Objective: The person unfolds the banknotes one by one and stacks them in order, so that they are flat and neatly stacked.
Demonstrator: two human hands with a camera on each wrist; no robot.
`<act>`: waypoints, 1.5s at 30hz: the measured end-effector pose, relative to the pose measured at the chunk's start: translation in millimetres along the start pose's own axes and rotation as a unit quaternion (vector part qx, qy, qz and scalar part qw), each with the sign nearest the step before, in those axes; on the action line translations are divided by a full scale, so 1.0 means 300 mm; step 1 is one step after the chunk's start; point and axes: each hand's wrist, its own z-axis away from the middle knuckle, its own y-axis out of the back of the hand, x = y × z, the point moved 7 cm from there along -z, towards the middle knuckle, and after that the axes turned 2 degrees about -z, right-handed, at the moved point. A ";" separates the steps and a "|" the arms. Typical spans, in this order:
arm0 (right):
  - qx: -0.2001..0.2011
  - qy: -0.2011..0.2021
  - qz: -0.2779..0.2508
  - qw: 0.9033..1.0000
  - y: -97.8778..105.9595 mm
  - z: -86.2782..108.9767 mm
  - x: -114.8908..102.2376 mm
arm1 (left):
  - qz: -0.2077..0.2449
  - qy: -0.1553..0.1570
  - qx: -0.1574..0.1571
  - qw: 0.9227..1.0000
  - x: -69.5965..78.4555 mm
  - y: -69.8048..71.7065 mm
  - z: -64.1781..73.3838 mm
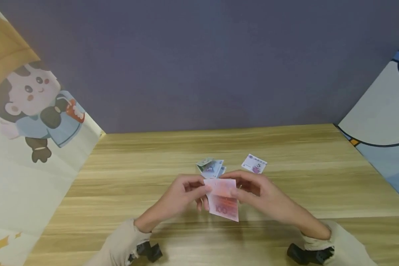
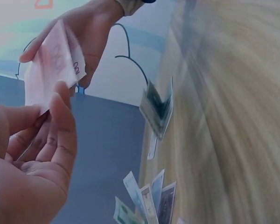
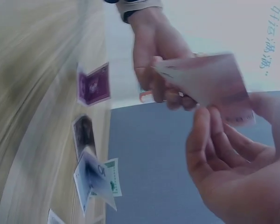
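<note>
A red 100 banknote [image 1: 223, 207] with a crease across it is up over the wooden table between both hands. My left hand [image 1: 186, 192] pinches its left edge, thumb on the near face and fingers behind. On the opposite edge my right hand [image 1: 261, 190] pinches it the same way. The left wrist view shows the note [image 2: 51, 65] folded over on itself, with a "100" on the flap. In the right wrist view its reddish face [image 3: 219, 86] is blurred and slants between the two hands.
Just beyond the hands, several bluish and green banknotes [image 1: 212, 168] lie bunched on the table [image 1: 146, 155]. A purple 5 banknote [image 1: 253, 163] is farther right, with a crease visible in the right wrist view. A dark wall [image 1: 199, 74] rises behind the table.
</note>
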 end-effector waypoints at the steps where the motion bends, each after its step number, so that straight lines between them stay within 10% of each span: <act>1: 0.009 -0.001 0.005 1.000 0.002 -0.001 0.003 | 0.002 -0.008 0.006 1.000 0.005 0.004 0.000; 7: 0.067 0.067 0.094 0.991 0.008 -0.002 -0.009 | -0.014 -0.027 0.026 0.999 0.010 0.018 -0.003; 15: 0.145 0.233 0.246 0.930 0.014 0.016 -0.067 | -0.056 -0.040 0.045 0.997 0.020 0.027 -0.004; 18: 0.144 0.238 0.255 0.926 0.024 0.012 -0.072 | -0.055 -0.034 0.045 0.997 0.022 0.032 -0.001; 28: 0.080 0.065 0.161 0.982 0.117 0.014 -0.047 | -0.090 -0.014 0.042 0.995 0.038 0.066 0.005; 34: 0.064 -0.004 0.192 0.979 0.143 0.024 -0.021 | -0.151 0.024 0.020 0.988 0.022 0.053 0.033; 45: -0.019 -0.077 0.268 0.960 0.089 0.061 0.104 | -0.279 0.109 -0.059 0.952 -0.072 -0.036 0.045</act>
